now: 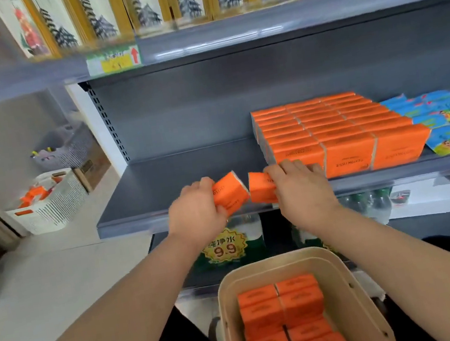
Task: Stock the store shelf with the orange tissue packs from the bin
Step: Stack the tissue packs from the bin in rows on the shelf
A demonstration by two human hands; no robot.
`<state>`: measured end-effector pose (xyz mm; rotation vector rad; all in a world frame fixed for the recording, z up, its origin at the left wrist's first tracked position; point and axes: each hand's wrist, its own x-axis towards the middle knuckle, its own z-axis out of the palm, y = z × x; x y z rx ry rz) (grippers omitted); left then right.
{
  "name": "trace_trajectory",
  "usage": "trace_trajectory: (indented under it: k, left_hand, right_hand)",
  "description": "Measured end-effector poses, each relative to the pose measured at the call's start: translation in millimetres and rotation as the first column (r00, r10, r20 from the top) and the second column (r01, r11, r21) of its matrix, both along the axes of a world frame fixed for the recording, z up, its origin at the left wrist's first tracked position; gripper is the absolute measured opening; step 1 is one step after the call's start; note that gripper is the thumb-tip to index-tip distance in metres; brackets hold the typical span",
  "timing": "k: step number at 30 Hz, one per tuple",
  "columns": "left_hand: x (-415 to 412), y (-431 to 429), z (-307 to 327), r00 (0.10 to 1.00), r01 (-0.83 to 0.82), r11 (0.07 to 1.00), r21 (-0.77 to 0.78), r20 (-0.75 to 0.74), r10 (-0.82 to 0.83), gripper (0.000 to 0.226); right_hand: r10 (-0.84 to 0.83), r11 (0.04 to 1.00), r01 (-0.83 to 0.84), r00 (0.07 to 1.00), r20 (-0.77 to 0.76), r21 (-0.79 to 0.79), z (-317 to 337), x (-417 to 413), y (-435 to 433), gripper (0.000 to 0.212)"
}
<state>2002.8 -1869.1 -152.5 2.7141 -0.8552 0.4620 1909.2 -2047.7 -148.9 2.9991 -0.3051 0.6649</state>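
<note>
Nearest me, at 6 o'clock, the bin (355,291) sits low between my forearms, with orange tissue packs (285,317) lying in two rows inside it; a good many remain to be shelved.

Beyond it, my left hand (195,213) is closed around one orange pack (229,193), tilted, over the front lip of the shelf (161,186). My right hand (300,188) grips a second pack (260,188), just beside the first; whether the two packs touch is hard to judge through the blur.

Farther, at 1 o'clock, the stocked block of orange packs (338,128) stands in tidy rows, with blue packs (445,117) beside it at 2 o'clock. The shelf to the left of the block is bare.

Judgement: the placing step is in hand. The next move calls for squaring both packs upright and setting them down flush against the left face of the block, front edges in line.
</note>
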Motion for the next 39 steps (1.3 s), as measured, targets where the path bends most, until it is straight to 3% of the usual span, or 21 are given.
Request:
trace_trajectory:
  k: [5, 8, 14, 20, 36, 39]
  left_hand:
    - [35, -16, 41, 0.997, -0.073, 0.996, -0.049, -0.028, 0.071, 0.033]
    - [62, -31, 50, 0.993, -0.111, 0.994, 0.016, -0.047, 0.112, 0.033]
    - [117, -75, 39, 0.986, -0.162, 0.950, 0.267, 0.015, 0.164, 0.032]
    - [179, -129, 28, 0.978, -0.193, 0.909, 0.370, 0.000, 0.208, 0.036]
    - [289, -244, -1, 0.979, -0.203, 0.963, 0.179, 0.030, 0.201, 0.049]
    - [293, -242, -6, 0.981, -0.193, 0.979, 0.072, -0.012, 0.194, 0.050]
  right_hand:
    - [-0.032, 0.999, 0.035, 0.994, 0.105, -0.028, 52, 45, -20, 0.045]
    - [-0.049, 0.995, 0.060, 0.990, 0.133, -0.079, 71, 71, -42, 0.047]
    - [-0.117, 0.988, 0.116, 0.993, -0.003, -0.101, 70, 119, -92, 0.046]
    - [-0.155, 0.986, 0.152, 0.987, -0.036, -0.070, 62, 159, -147, 0.053]
    - [0.005, 0.995, -0.011, 0.998, -0.055, -0.103, 54, 185, -192, 0.062]
    - [0.003, 0.995, -0.008, 0.998, -0.059, -0.098, 53, 185, -192, 0.061]
